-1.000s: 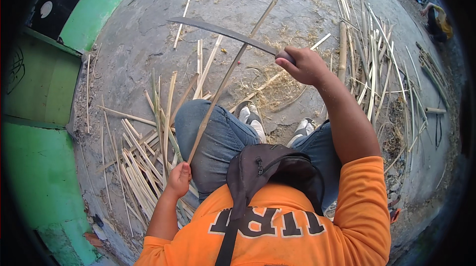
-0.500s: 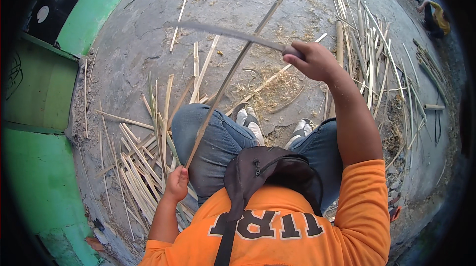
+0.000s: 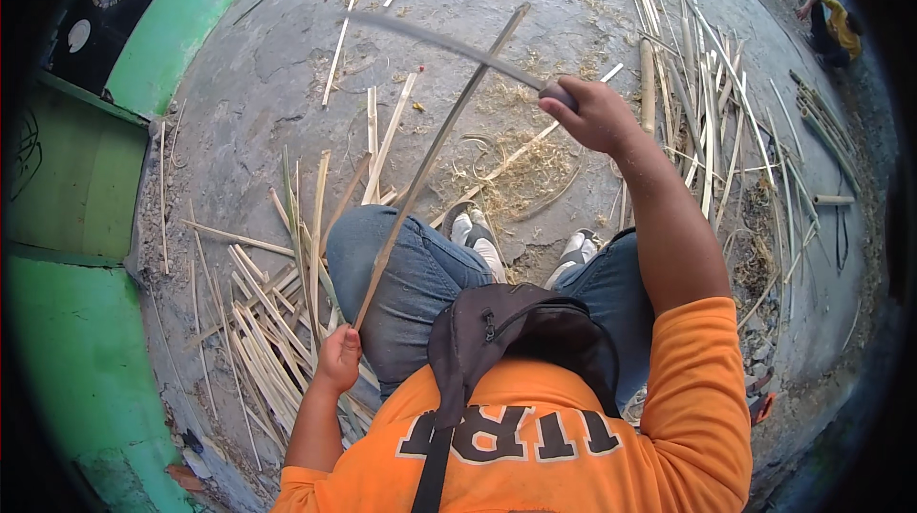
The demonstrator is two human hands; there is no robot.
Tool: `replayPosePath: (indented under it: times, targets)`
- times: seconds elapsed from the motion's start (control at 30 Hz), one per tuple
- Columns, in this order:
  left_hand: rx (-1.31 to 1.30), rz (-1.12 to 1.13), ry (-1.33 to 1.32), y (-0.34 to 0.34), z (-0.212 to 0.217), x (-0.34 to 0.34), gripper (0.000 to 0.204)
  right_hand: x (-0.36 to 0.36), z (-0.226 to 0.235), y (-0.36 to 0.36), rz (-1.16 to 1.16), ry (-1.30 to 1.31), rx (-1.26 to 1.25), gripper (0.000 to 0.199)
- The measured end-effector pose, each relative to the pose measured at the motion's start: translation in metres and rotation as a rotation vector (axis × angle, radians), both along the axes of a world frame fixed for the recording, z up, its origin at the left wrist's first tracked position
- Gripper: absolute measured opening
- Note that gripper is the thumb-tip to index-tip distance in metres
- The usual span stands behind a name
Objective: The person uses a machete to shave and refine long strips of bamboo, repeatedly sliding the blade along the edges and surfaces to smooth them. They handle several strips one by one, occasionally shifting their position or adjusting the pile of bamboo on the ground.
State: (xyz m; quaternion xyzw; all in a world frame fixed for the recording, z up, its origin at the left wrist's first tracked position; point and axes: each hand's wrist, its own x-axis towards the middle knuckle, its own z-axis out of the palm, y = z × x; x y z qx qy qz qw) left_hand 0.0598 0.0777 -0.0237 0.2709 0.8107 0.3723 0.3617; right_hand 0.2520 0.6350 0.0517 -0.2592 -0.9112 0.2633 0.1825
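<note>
My left fingers are gripping a strip by its near end, probably steadying it; my right fingers are gripping a knife crossing its far half.

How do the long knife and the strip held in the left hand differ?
The knife is grey and gently curved; the strip is brownish and nearly straight. The knife has a rounded handle; the strip shows none. The right hand holds the knife, the left hand the strip. Both are long and narrow.

Knife across strip, slats left, sticks right
</note>
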Motion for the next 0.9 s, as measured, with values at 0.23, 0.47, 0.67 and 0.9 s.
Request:
replayPosePath:
  times: [0.23,0.47,0.67,0.9]
  targets:
    - [0.013,0.026,-0.135,0.004,0.007,0.003,0.064,-0.007,0.001,-0.024,0.089,-0.065,0.052,0.052]
    - [0.049,0.025,-0.196,0.001,0.008,-0.001,0.064,0.002,0.016,-0.017,0.230,-0.074,0.264,0.047]
    - [0.029,0.020,-0.228,0.007,0.013,-0.001,0.063,0.011,-0.011,0.015,-0.123,0.028,-0.002,0.047]
    - [0.043,0.059,-0.342,0.001,0.013,-0.004,0.063,-0.006,0.015,-0.029,0.269,-0.082,0.284,0.044]
